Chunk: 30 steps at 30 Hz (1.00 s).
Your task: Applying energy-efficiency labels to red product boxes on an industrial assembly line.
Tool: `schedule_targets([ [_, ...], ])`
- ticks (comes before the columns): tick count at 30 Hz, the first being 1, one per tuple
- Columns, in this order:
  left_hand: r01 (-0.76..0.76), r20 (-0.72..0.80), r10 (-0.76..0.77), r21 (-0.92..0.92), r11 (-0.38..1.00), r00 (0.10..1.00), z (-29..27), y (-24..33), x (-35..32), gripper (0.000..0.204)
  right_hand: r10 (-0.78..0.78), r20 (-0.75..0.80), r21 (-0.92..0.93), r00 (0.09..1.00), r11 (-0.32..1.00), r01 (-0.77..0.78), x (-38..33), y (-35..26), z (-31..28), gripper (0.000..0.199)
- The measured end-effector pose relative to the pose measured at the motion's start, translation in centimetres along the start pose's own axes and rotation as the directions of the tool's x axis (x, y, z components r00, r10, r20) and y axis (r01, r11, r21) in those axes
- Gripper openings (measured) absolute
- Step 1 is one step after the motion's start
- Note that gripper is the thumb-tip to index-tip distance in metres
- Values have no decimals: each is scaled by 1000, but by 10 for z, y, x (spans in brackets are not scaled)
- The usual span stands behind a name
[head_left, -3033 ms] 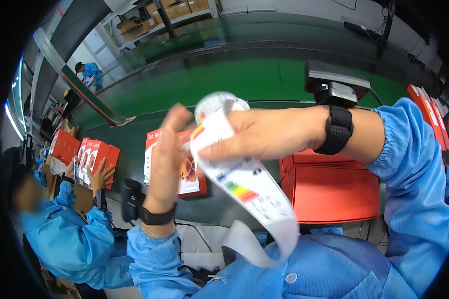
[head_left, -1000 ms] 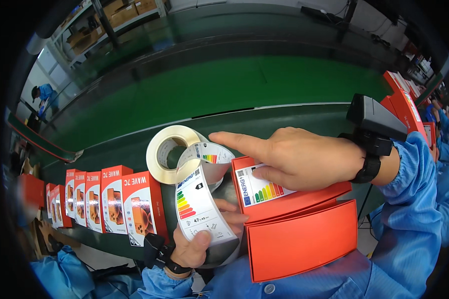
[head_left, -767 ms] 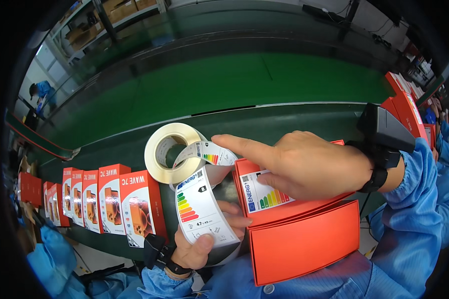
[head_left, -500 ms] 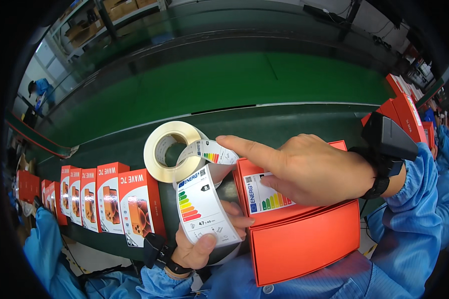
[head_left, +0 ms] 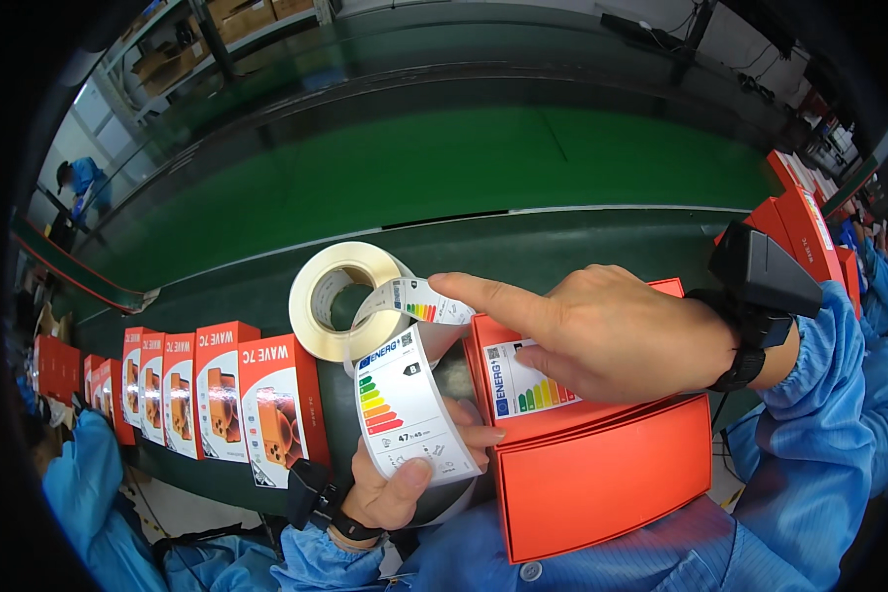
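Observation:
My left hand (head_left: pixel 395 485) pinches a strip of energy labels (head_left: pixel 402 403) between thumb and fingers. The strip curls back to a label roll (head_left: pixel 316 314) lying on the bench. My right hand (head_left: pixel 612 331) lies over a red box (head_left: pixel 673 289), its index finger stretched out beside the curled part of the strip. Under its thumb sits an energy label (head_left: pixel 519 383) on the box's face; part of that label is hidden by the hand. Closer to my body, a second red box (head_left: pixel 602 479) adjoins the first. A left fingertip reaches the boxes' edge.
A row of red boxes with phone pictures (head_left: pixel 278 409) stands at the left. Beyond the bench runs a green conveyor belt (head_left: pixel 414 158). More red boxes (head_left: pixel 804 232) are stacked at the right. People in blue workwear sit on both sides, one sleeve (head_left: pixel 87 474) close at left.
Almost nothing differs. The view has shifted very slightly, and both hands keep their places on the label strip and the box. A mark on the conveyor belt has moved to the right.

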<state>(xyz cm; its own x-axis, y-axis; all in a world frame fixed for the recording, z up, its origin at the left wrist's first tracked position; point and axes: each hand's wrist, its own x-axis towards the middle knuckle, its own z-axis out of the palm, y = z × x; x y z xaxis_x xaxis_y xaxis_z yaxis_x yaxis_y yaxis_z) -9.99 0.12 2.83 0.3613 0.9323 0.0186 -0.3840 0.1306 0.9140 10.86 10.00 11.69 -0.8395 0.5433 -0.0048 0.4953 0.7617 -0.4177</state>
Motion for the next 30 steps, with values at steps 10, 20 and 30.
schedule_targets([
  [10,-87,8,86,120,989,996,4,-1,4,60,36,40,-22,999,999,-35,3,-1,1,68],
  [20,-90,-91,105,152,984,990,11,-3,0,61,-15,25,-376,1000,926,23,0,-24,5,52],
  [30,-100,-68,111,151,983,992,11,-5,-2,59,-58,-274,-462,960,883,-79,-15,-2,37,54],
])
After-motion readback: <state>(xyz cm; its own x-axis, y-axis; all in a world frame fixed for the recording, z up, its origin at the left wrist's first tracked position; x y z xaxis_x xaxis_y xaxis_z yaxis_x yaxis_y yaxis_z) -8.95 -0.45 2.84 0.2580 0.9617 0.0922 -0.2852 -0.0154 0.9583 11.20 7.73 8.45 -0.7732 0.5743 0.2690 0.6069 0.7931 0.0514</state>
